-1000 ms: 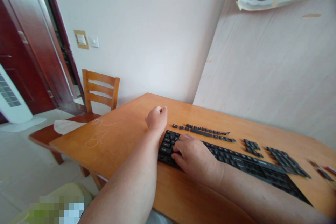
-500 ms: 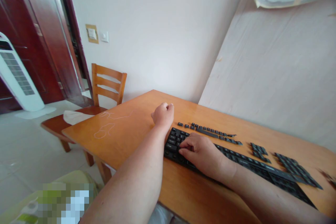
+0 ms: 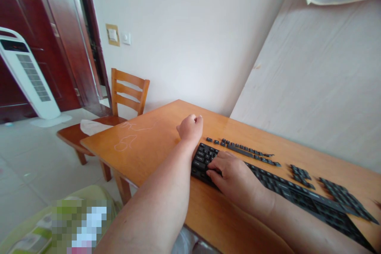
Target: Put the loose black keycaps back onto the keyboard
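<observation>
Bending half-closed over the keyboard [image 3: 276,184], the right hand [image 3: 230,171] could tilt keys [image 3: 200,158] by pressing off-centre; the left hand [image 3: 189,130] curls loosely, any grip in either unclear.

Wooden chair [image 3: 128,91], white fan [image 3: 35,79], red door [image 3: 29,24]

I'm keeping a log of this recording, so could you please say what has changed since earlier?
The camera view has swung left, bringing more of the tower fan into sight. No grasp or release shows: the right hand stays on the left end of the keyboard, the closed left hand by its corner. The loose keycaps lie as before.
</observation>
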Tool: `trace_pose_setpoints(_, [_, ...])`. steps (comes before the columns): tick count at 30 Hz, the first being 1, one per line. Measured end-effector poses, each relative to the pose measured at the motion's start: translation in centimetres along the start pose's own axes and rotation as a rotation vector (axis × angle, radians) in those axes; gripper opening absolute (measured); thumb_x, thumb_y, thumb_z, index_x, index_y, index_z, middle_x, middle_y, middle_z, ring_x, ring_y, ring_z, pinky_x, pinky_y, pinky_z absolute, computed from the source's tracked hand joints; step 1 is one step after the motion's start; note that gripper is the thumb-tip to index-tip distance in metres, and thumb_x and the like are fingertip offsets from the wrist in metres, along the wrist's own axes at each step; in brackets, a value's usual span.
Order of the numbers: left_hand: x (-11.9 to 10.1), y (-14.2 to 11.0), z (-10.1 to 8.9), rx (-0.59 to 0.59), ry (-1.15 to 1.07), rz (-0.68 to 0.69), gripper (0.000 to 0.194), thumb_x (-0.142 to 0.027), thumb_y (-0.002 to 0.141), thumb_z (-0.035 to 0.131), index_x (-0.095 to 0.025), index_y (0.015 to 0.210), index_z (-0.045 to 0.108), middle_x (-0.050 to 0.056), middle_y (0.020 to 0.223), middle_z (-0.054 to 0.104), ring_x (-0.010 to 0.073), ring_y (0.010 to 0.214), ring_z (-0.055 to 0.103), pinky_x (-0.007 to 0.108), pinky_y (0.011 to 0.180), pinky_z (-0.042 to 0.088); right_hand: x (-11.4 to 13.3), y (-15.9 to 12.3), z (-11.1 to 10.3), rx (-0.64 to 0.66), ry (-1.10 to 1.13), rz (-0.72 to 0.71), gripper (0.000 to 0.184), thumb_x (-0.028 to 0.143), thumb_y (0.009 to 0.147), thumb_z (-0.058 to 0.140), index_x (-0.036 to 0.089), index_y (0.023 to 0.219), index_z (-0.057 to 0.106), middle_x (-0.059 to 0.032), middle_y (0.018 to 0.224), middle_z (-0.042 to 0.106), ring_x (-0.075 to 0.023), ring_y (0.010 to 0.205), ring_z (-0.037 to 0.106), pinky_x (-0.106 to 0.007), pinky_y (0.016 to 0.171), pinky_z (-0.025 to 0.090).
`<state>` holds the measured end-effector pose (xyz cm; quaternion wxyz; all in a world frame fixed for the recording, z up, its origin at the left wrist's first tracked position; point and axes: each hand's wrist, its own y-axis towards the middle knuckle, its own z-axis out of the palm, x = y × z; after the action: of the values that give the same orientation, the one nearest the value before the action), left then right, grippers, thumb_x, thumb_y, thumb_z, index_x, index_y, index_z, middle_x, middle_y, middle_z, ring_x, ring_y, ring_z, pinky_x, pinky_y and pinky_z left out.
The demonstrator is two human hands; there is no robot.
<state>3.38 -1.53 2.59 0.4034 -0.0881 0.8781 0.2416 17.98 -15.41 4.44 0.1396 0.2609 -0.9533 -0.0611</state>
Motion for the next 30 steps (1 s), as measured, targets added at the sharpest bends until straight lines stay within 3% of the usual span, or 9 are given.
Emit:
trace_pose_setpoints(15, [0.4,0.1,0.4,0.009,0.032,0.015,0.038,-0.048,0.093,0.042,-0.021,0.068,0.052,0.004,0.076,0.068,0.0200,0.074,0.059,0.031,0.066,0.031,1.4,0.9,-0.6,0.079,-0.157,0.083,0.015,0.025,0.084,0.060,0.019,0.072,0.066,-0.0068,0.083,0.064,-0.0201,0.085,0.059,-0.029,0.076,0.042])
trace_pose_setpoints(30, [0.2,-0.1,0.3,0.005,0.042,0.026,0.038,-0.048,0.093,0.041,-0.021,0.067,0.050,0.003,0.074,0.067,0.0194,0.072,0.058,0.031,0.066,0.030,2.3,1.0,-1.2,0.138,-0.239,0.078,0.018,0.025,0.086,0.056,0.017,0.073,0.066,-0.0074,0.087,0.065,-0.0195,0.086,0.058,-0.028,0.076,0.041])
